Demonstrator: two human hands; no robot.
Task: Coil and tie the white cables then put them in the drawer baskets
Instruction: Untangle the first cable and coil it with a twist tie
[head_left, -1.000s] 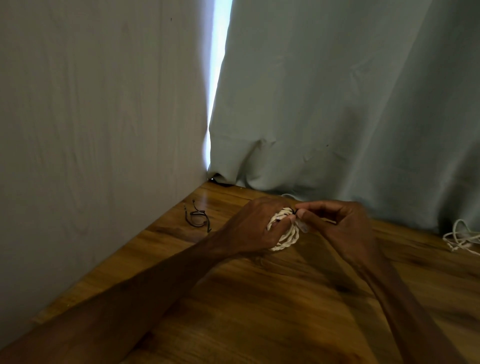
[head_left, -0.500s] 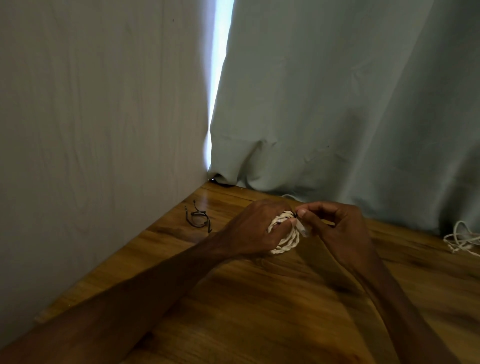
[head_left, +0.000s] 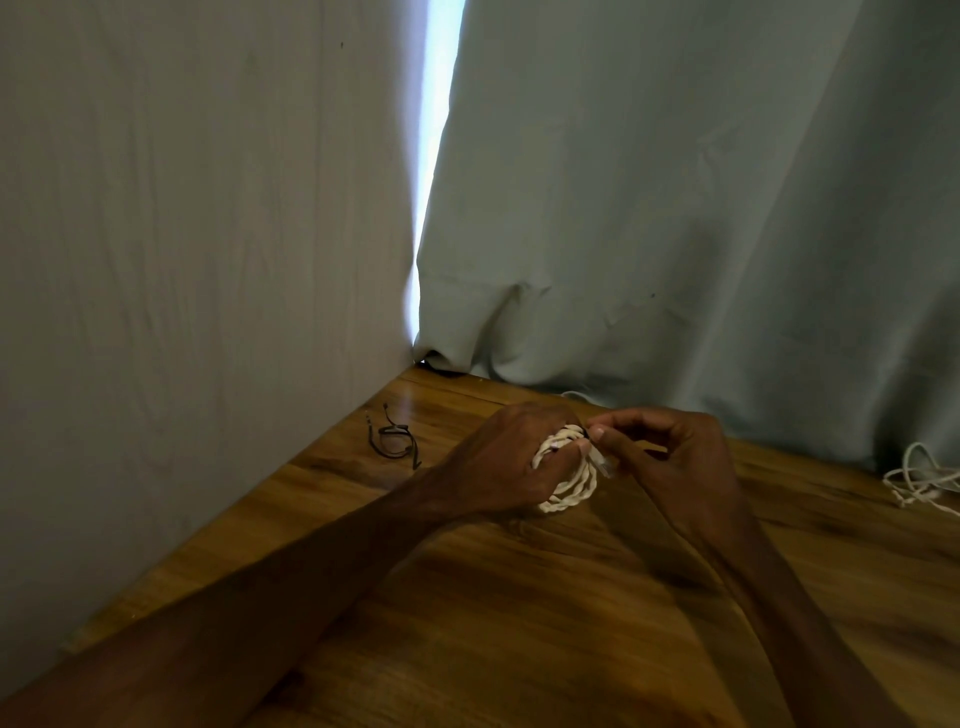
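A small coil of white cable (head_left: 569, 486) is held just above the wooden table (head_left: 519, 623), near its back. My left hand (head_left: 506, 462) wraps around the coil from the left, thumb over its top. My right hand (head_left: 670, 457) pinches the coil's upper edge, where a dark tie and a loose white end show between the fingertips. A second, loose white cable (head_left: 922, 480) lies tangled at the table's right edge. No drawer basket is in view.
A few thin dark ties (head_left: 395, 436) lie on the table left of my hands, close to the pale wall (head_left: 182, 260). A grey-green curtain (head_left: 675, 208) hangs along the table's back edge.
Both hands have stayed in place on the coil; my right fingers have shifted slightly at its top edge. The coil and the table's other things have not moved.
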